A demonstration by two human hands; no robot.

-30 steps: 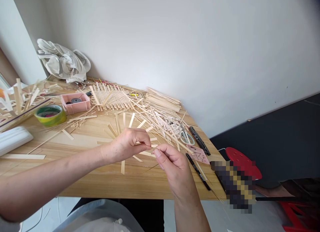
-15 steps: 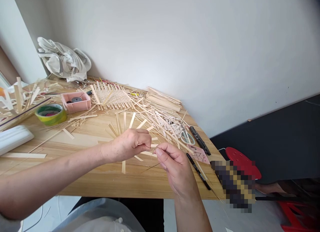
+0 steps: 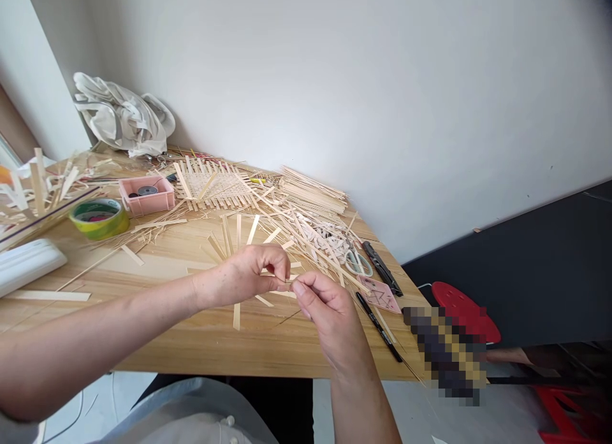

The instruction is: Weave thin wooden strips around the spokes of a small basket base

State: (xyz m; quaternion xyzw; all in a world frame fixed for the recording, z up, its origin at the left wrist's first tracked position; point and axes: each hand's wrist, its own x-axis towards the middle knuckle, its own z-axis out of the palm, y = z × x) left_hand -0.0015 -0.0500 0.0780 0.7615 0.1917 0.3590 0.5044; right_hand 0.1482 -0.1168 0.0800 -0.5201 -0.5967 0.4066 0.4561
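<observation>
My left hand (image 3: pixel 251 275) is closed in a pinch, its thumb and forefinger meeting over the table. Almost touching it, my right hand (image 3: pixel 327 307) pinches as well. A thin brown bamboo strip (image 3: pixel 289 317) runs between the fingertips, and one end pokes out below my right fingers; most of it is hidden. Under and behind both hands lies a star of flat pale bamboo strips (image 3: pixel 236 316), spread like spokes, its centre covered by my left hand.
Behind are a woven bamboo mat (image 3: pixel 215 183), a strip bundle (image 3: pixel 310 189), a pink box (image 3: pixel 148 202) and a tape roll (image 3: pixel 99 218). To the right lie scissors (image 3: pixel 358 263), a black pen (image 3: pixel 379 327), a black cutter (image 3: pixel 382 269) and a pink tray (image 3: pixel 380 295).
My left fingers have shifted slightly, with the forefinger curled more openly above the thumb. Both hands stay close together, still pinching; the thin strip's loose end has moved a little.
</observation>
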